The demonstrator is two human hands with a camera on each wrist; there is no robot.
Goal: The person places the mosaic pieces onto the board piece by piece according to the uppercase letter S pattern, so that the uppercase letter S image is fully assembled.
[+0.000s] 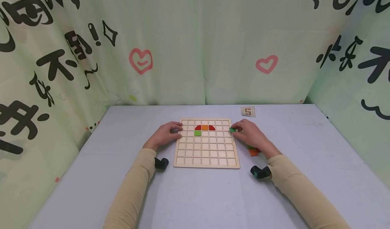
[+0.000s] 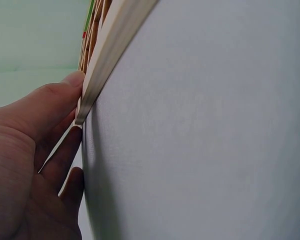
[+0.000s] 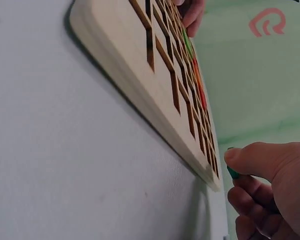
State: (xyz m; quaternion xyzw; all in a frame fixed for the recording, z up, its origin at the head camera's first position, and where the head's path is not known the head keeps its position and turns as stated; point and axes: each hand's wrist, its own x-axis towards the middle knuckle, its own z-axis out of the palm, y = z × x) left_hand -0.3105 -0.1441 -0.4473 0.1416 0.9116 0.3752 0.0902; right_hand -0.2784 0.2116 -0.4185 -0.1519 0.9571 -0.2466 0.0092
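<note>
A wooden grid board (image 1: 207, 166) lies on the table. On it, an orange square (image 1: 204, 127) sits between two red curved-edged pieces (image 1: 198, 127), with a light green square (image 1: 197, 133) below the left one. My left hand (image 1: 166, 134) touches the board's left edge with thumb and fingers; the left wrist view shows the thumb against the wooden frame (image 2: 107, 60). Beyond the board's right edge, my right hand (image 1: 251, 134) pinches a small dark green piece (image 1: 232, 130) between thumb and finger. The green piece (image 3: 233, 170) is mostly covered by the fingers, so its shape is unclear.
Loose pieces, orange (image 1: 253, 152), green and red, lie partly hidden beneath the right forearm. A small patterned card (image 1: 248, 111) lies near the table's back edge. A printed curtain (image 1: 204, 46) hangs behind and along both sides of the white table (image 1: 207, 198).
</note>
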